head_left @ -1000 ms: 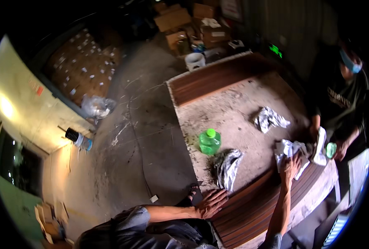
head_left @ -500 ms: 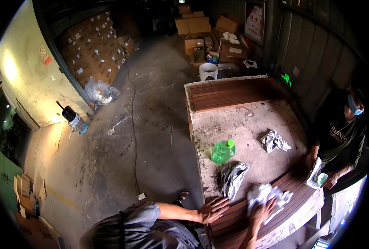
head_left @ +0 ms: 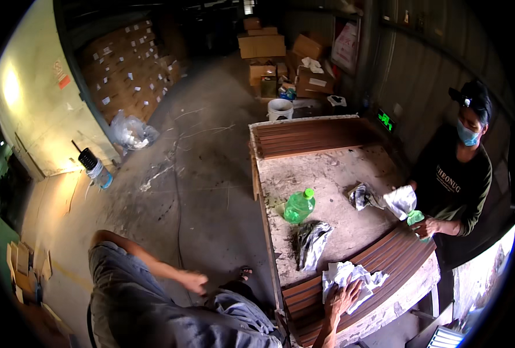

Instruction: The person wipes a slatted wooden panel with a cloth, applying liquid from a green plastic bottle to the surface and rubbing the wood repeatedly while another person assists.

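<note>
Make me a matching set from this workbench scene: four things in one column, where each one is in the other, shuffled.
Things:
1. white rag
2. green bottle
3. left hand
4. white bucket

Places:
A. on the floor beyond the table's far end
B. in the air over the floor, off the table
C. under the right hand on the brown slatted board
D. standing on the dusty tabletop near its left edge

Pairs: 1-C, 2-D, 3-B, 4-A
</note>
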`<state>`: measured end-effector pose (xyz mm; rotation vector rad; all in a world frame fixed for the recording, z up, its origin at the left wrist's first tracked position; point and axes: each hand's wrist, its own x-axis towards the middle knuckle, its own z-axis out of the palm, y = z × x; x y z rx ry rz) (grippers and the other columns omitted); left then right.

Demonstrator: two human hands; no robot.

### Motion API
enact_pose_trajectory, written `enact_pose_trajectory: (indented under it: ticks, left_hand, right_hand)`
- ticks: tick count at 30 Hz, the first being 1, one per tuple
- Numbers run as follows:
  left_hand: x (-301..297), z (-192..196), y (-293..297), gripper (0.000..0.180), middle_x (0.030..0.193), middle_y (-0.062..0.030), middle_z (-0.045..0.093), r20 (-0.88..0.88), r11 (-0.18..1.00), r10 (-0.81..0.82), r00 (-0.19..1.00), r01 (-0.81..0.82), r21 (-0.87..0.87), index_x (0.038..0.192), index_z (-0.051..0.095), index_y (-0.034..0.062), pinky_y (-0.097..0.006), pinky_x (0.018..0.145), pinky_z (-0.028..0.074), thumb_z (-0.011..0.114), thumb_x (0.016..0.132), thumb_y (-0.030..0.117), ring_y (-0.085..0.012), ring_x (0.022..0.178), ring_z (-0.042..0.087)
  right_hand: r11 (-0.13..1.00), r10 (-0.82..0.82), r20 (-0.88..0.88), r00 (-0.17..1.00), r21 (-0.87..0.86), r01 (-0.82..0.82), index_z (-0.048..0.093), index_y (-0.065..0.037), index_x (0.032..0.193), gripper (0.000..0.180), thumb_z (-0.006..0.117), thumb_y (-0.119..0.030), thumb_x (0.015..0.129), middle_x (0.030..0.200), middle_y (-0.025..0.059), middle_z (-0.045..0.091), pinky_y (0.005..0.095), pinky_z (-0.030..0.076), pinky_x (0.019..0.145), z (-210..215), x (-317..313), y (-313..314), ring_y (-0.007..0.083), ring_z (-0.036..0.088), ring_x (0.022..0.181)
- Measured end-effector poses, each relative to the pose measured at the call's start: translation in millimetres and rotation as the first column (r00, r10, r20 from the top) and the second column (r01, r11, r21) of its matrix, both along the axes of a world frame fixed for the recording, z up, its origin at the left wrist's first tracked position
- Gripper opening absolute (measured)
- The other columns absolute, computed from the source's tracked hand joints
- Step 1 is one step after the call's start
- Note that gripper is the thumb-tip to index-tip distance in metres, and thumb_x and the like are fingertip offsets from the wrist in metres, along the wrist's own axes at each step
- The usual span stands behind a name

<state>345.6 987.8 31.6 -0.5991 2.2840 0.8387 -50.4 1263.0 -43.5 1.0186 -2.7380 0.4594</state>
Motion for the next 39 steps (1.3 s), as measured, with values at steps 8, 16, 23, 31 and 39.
enact_pose_trajectory:
  ticks: [8, 16, 23, 31, 39]
  left_hand:
    - [107.3, -31.5, 32.9, 0.044, 0.113, -0.0165, 0.066, 0.473, 0.98, 0.074, 0.878, -0.152, 0.127, 0.12, 0.057, 0.0035, -0.042, 0.087, 0.051, 0.065, 0.086, 0.03, -0.0269, 0.106, 0.062]
    - [110.9, -42.2, 39.9, 0.047, 0.115, -0.0156, 0.066, 0.373, 0.968, 0.16, 0.914, -0.22, 0.124, 0.124, 0.056, 0.0028, -0.041, 0.087, 0.051, 0.066, 0.085, 0.028, -0.0255, 0.105, 0.063]
    - [120.6, -42.5, 17.5, 0.049, 0.118, -0.0148, 0.066, 0.329, 0.963, 0.215, 0.92, -0.256, 0.088, 0.126, 0.056, 0.0021, -0.04, 0.088, 0.052, 0.068, 0.085, 0.026, -0.0243, 0.104, 0.064]
    - [153.2, -35.3, -2.1, 0.053, 0.121, -0.0138, 0.066, 0.338, 0.949, 0.25, 0.907, -0.3, 0.103, 0.129, 0.055, 0.0014, -0.039, 0.088, 0.053, 0.07, 0.084, 0.024, -0.0229, 0.103, 0.065]
    - [120.8, 14.7, -60.8, 0.056, 0.124, -0.0129, 0.066, 0.591, 0.853, -0.428, 0.684, 0.091, 0.513, 0.132, 0.055, 0.0007, -0.038, 0.088, 0.053, 0.071, 0.083, 0.022, -0.0215, 0.102, 0.066]
  right_hand:
    - [0.999, -0.011, 0.013, 1.0, -0.042, 0.012, 0.04, -0.008, 0.147, 0.066, 0.057, -0.024, 0.085, 0.148, 0.0301, 0.036, 0.0536, 0.023, 0.115, 2.8, 0.3, -2.9, 0.0444, 0.029, 0.141]
    - [1.0, -0.02, 0.003, 1.0, -0.013, 0.02, 0.04, -0.009, 0.148, 0.065, 0.057, -0.032, 0.089, 0.15, 0.0279, 0.035, 0.0525, 0.022, 0.115, 3.1, -2.3, -3.8, 0.0432, 0.028, 0.142]
    - [0.997, -0.026, 0.094, 0.995, 0.076, 0.019, 0.039, -0.01, 0.148, 0.069, 0.06, -0.026, 0.084, 0.149, 0.0322, 0.033, 0.0545, 0.022, 0.115, 0.8, -0.5, -4.0, 0.0448, 0.029, 0.14]
    - [0.988, -0.052, -0.028, 0.998, -0.146, 0.047, 0.045, -0.015, 0.144, 0.065, 0.066, -0.032, 0.084, 0.147, 0.0225, 0.04, 0.0528, 0.026, 0.112, 8.5, 3.4, -2.6, 0.0398, 0.034, 0.139]
    - [0.967, -0.117, 0.052, 0.992, -0.223, 0.126, 0.041, -0.017, 0.148, 0.064, 0.061, -0.031, 0.089, 0.154, 0.0233, 0.029, 0.0551, 0.02, 0.115, 11.3, 41.1, -7.8, 0.0409, 0.026, 0.144]
